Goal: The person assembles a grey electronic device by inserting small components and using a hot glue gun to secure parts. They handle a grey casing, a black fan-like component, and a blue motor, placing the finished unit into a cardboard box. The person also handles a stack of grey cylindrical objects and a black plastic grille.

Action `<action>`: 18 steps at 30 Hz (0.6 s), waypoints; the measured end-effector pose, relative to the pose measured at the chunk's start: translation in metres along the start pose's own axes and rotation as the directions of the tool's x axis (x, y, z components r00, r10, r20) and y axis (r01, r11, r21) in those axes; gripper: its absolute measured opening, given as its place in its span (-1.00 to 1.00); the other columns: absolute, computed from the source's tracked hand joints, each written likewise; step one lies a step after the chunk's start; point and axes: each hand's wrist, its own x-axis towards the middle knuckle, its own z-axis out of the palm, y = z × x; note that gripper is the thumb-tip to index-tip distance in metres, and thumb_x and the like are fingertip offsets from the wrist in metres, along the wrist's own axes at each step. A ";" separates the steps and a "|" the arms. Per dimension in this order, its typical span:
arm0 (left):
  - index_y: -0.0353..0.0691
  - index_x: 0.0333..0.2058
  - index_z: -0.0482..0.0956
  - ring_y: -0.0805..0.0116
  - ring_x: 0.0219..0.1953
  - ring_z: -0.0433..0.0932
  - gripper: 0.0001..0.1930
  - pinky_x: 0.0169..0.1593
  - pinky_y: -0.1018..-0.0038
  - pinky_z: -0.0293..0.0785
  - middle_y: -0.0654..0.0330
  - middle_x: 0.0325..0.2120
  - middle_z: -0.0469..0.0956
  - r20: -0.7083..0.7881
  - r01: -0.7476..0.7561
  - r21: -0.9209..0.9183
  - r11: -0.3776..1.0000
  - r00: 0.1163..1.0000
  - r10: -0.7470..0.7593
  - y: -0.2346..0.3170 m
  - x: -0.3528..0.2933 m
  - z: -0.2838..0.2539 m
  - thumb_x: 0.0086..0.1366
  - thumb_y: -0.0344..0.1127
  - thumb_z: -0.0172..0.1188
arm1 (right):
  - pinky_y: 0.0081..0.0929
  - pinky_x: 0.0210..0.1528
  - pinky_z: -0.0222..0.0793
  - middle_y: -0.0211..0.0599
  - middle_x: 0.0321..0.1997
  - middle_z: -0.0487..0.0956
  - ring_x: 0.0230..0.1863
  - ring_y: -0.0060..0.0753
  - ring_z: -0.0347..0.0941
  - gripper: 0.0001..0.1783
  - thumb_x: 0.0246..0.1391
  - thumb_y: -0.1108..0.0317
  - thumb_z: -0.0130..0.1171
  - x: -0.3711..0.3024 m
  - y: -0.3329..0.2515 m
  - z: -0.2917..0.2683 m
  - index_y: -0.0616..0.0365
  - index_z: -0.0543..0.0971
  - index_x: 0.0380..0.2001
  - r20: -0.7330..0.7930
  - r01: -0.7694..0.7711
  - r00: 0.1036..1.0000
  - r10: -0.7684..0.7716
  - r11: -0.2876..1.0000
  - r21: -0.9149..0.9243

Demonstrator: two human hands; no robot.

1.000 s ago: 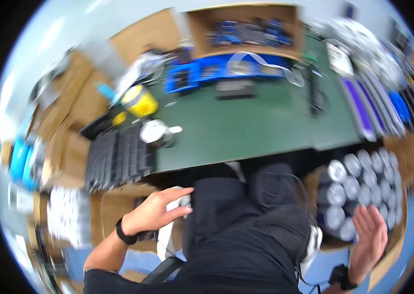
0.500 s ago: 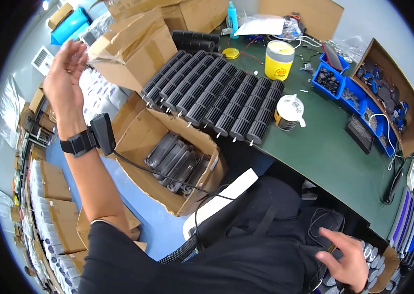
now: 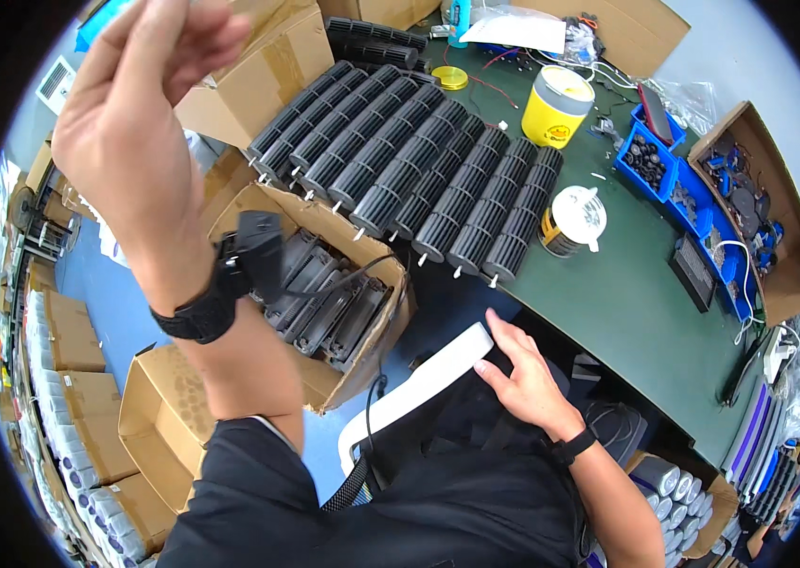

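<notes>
My left hand (image 3: pixel 140 133) is raised at the upper left, blurred and partly cut off by the picture's edge. Its fingers look loosely bent and apart, with nothing visible in them. On that wrist a black strap holds a small black device (image 3: pixel 256 248) with a cable. My right hand (image 3: pixel 528 383) is open above my lap, thumb apart from the fingers, around the end of a white rounded bar (image 3: pixel 428 374). Whether it touches the bar I cannot tell. Ahead, black cylindrical fan rotors (image 3: pixel 428 166) with white end pins lie in a row on the green table (image 3: pixel 627 312).
A cardboard box (image 3: pixel 324 393) of dark plastic parts stands below the table's edge. On the table are a yellow canister (image 3: pixel 558 109), a white-lidded tub (image 3: pixel 575 218) and blue bins (image 3: pixel 646 170) of small parts. Silver-grey parts (image 3: pixel 670 488) fill a box at the lower right.
My left hand has come closer to the camera and risen toward the upper edge. My right hand has moved left and up from the lower right, to the white bar's end.
</notes>
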 end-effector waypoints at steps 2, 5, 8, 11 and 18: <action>-0.43 -0.14 0.76 0.41 -0.24 0.74 -0.81 -0.12 0.55 0.66 0.11 -0.37 0.75 0.010 0.073 0.169 0.983 0.997 -0.075 -0.005 -0.003 -0.008 0.44 -0.38 0.33 | -0.07 0.51 0.21 0.07 0.34 0.54 0.44 0.18 0.33 -0.34 0.26 0.27 0.33 0.002 0.004 0.003 0.22 0.46 0.38 0.079 0.013 0.997 -0.013 1.000 -0.009; -0.37 -0.10 0.76 0.46 -0.31 0.69 -0.74 -0.15 0.54 0.61 0.13 -0.37 0.75 0.236 0.091 0.658 0.748 0.918 -0.319 -0.038 0.001 -0.068 0.44 -0.26 0.34 | 0.01 0.56 0.11 0.05 0.33 0.56 0.49 0.14 0.29 -0.45 0.30 0.18 0.27 0.013 -0.007 0.012 0.26 0.58 0.25 0.135 0.103 0.988 -0.079 0.979 -0.176; -0.33 -0.10 0.74 0.24 -0.29 0.73 -0.66 -0.11 0.36 0.62 0.04 -0.38 0.73 0.346 -0.079 0.908 0.411 0.695 -0.630 -0.097 -0.009 -0.134 0.38 -0.13 0.34 | 0.04 0.58 0.05 0.06 0.24 0.61 0.42 0.10 0.39 -0.49 0.33 0.16 0.23 0.030 -0.010 0.034 0.27 0.60 0.21 0.184 0.191 0.971 -0.149 0.953 -0.236; -0.34 -0.12 0.74 -0.04 -0.18 0.75 -0.64 -0.06 0.14 0.67 -0.10 -0.28 0.74 0.258 -0.331 0.937 0.111 0.441 -0.860 -0.174 -0.059 -0.199 0.28 -0.14 0.34 | 0.06 0.55 0.11 0.04 0.06 0.69 0.22 0.03 0.56 -0.53 0.34 0.17 0.22 0.055 -0.024 0.059 0.28 0.62 0.16 0.350 0.222 0.920 -0.176 0.971 -0.094; -0.29 -0.15 0.77 -0.09 -0.01 0.74 -0.67 0.06 0.10 0.69 -0.16 -0.11 0.74 0.271 -0.308 0.901 0.304 -0.143 -0.952 -0.334 -0.283 -0.221 0.23 -0.17 0.34 | -0.20 -0.27 0.47 -0.11 -0.44 0.68 -0.39 -0.08 0.62 -0.49 0.24 0.00 0.34 0.079 -0.026 0.104 0.31 0.70 -0.07 0.190 0.317 0.944 -0.268 0.894 -0.316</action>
